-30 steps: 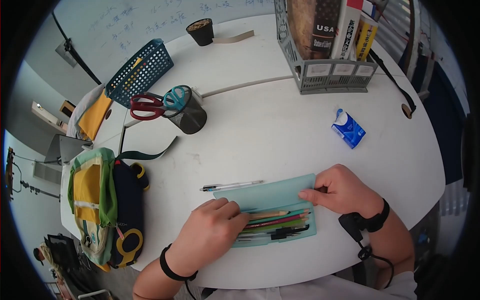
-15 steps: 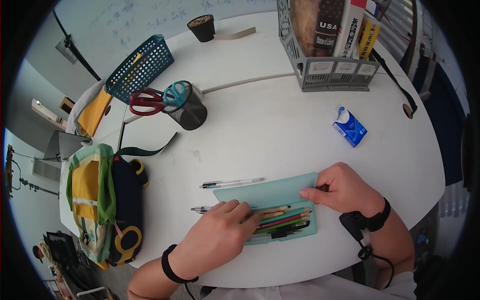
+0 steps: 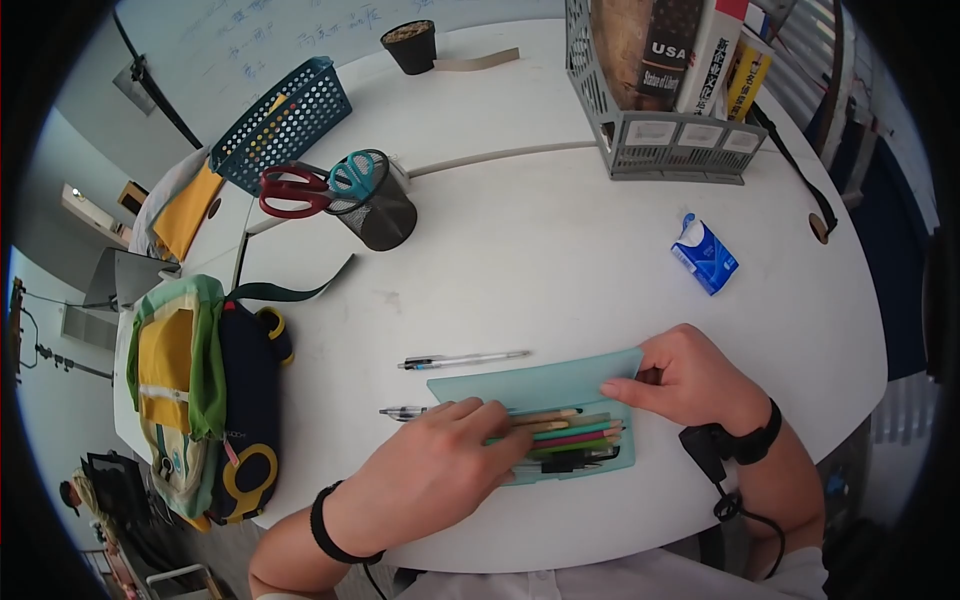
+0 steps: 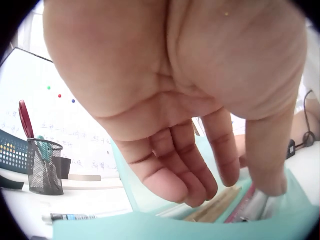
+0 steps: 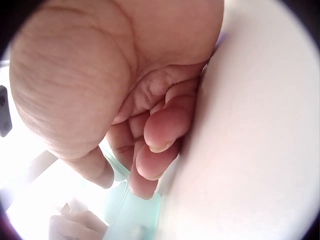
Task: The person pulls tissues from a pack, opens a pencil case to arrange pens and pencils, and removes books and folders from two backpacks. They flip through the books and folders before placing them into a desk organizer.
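A translucent teal pencil case (image 3: 540, 376) lies with its lid raised near the table's front edge. Wooden pencils (image 3: 545, 418), colored pencils and a black pen (image 3: 575, 459) fill its tray. My right hand (image 3: 695, 375) pinches the right end of the lid between thumb and curled fingers. Over the left part of the tray is my left hand (image 3: 440, 475), its thumb and fingers apart and loosely bent, reaching down among the pencils in the left wrist view. It hides that end of the case. Just behind lies a clear pen (image 3: 465, 360); another pen (image 3: 402, 412) pokes out left of the hand.
To the left lies a green, yellow and navy backpack (image 3: 200, 400). A mesh pen cup (image 3: 385, 215) with scissors (image 3: 293, 192) and a blue basket (image 3: 285, 125) stand behind it. A blue tissue pack (image 3: 706, 256) and a grey book rack (image 3: 680, 150) are at right.
The left hand has slid right along the tray, and the pen beside it has come into view. My right hand still holds the lid in about the same place.
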`<state>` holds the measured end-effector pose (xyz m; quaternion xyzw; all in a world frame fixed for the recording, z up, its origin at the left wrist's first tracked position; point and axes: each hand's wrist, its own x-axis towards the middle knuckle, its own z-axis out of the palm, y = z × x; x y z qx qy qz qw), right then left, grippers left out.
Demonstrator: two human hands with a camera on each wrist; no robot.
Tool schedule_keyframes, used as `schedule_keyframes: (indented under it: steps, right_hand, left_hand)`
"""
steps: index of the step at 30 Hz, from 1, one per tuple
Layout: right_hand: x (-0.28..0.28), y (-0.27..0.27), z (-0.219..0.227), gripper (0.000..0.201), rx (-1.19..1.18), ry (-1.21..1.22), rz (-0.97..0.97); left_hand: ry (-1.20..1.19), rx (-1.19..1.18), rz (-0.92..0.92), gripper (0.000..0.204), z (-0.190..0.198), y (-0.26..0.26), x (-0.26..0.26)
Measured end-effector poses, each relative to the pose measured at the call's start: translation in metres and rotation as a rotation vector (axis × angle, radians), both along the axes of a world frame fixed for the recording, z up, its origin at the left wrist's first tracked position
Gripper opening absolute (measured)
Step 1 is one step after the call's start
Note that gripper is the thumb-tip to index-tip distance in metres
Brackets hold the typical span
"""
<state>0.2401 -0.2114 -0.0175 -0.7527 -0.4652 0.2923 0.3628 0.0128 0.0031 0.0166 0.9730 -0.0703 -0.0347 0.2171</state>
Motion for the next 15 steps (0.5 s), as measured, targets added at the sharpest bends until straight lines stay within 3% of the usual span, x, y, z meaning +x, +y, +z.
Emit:
schedule_keyframes:
  steps: [2,5,15]
  right_hand:
    - [0.003,-0.002,-0.001,0.047,-0.084,-0.05,0.049]
    - [0.003,-0.002,-0.004,0.049,-0.063,-0.008,0.022]
    - [0.001,-0.002,-0.004,0.048,-0.076,0.051,-0.021]
  left_hand:
    - [-0.073,-0.149,0.021,0.026,0.011,0.004,-0.002]
    - [0.015,-0.037,-0.022,0.019,0.004,0.011,-0.006]
    - [0.004,-0.103,0.025,0.025,0.0,0.01,-0.008]
